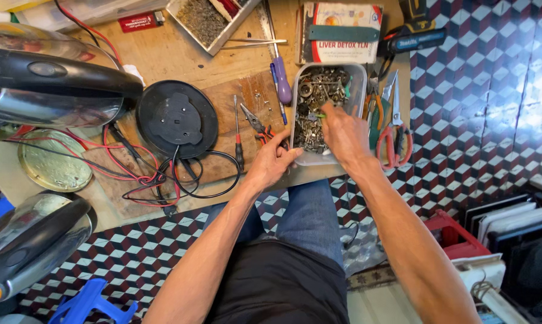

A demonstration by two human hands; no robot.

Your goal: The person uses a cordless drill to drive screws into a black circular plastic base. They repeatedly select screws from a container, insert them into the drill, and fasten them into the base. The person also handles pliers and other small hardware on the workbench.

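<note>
Your left hand (273, 161) grips the near left corner of the clear rectangular plastic tub (356, 90), thumb along the near rim and fingers wrapped against the outside wall. Your right hand (343, 133) is down inside the same tub, fingers dipped into the contents; whether those fingertips are pinching anything you cannot tell, since they are buried among the parts.

The tub holds a dense heap of small metal hardware (316, 99): screws, nuts, washers and a few green bits, piled deepest toward the far end. It sits at the near edge of the wooden worktable (175, 54), toward the right end, with its long axis running near to far and its open top facing up.

Far left of it, a grey rectangular tray (228, 33) lies at a slant and holds a bed of fine dark scraps. Just left of the tub are a purple-handled screwdriver (281, 81), its handle toward you, and red-handled needle-nose pliers (258, 127). Right of the tub lie red-handled scissors (394, 129). Further left, a round black kettle base (176, 118) rests upside down on a board, with black and red wires (145, 177) tangled near it, and a steel kettle with a black handle (49, 78) lies beside that.
</note>
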